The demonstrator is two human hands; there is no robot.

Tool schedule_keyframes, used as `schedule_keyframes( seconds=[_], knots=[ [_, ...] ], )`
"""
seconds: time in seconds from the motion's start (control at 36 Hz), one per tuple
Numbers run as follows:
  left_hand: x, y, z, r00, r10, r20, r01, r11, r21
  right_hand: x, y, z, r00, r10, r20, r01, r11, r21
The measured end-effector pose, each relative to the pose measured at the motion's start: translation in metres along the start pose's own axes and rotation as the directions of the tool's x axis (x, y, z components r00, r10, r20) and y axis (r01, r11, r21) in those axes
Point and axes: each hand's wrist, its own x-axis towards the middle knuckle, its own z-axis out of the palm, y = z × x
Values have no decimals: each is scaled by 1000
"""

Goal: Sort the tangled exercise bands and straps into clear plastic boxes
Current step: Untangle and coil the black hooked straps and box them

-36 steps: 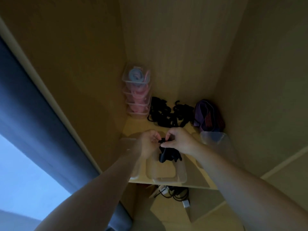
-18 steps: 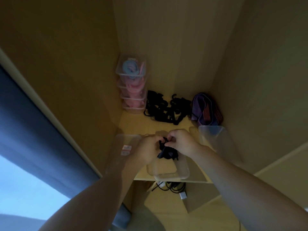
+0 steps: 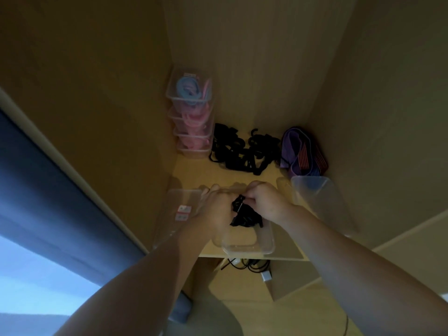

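Observation:
A bundle of black strap (image 3: 246, 214) hangs over an open clear plastic box (image 3: 247, 243) at the shelf's front edge. My left hand (image 3: 214, 209) and my right hand (image 3: 268, 202) both grip the bundle from either side, fingers curled round it. Farther back lies a tangle of black straps (image 3: 240, 151), and to its right a purple band with red stripes (image 3: 303, 151). In the back left corner stand stacked clear boxes (image 3: 191, 112) holding pink and blue bands.
A clear lid with two small stickers (image 3: 179, 209) lies at the left of the shelf (image 3: 213, 175). Another clear box (image 3: 320, 197) leans against the right wall. Wooden cabinet walls close in on three sides. Cables and a white plug (image 3: 252, 265) lie below the shelf.
Both hands have come lower and closer together, bunching the black strap tighter over the open box. The view has shifted slightly.

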Motion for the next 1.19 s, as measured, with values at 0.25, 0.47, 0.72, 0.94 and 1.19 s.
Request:
schedule_keyframes(
  seconds=[0.25,0.47,0.72,0.94,1.19],
  knots=[
    [-7,-3,-9,999,19,-37,-20,1000,-21,-4,-5,-9,999,-33,-35,31,998,-52],
    [-16,-7,-13,1000,-17,-16,16,997,-79,-15,-9,-15,999,10,-51,-13,997,-70],
    [-25,-4,-41,997,7,-83,-14,996,-91,-18,-21,-29,992,29,-120,-45,990,-131],
    [-11,-17,-47,990,-29,-139,0,978,-209,-8,-22,-37,977,83,-197,-99,992,-72],
    [19,-28,-37,975,-162,-150,97,925,-368,43,12,-48,984,84,-159,-88,996,-16]
  ],
)
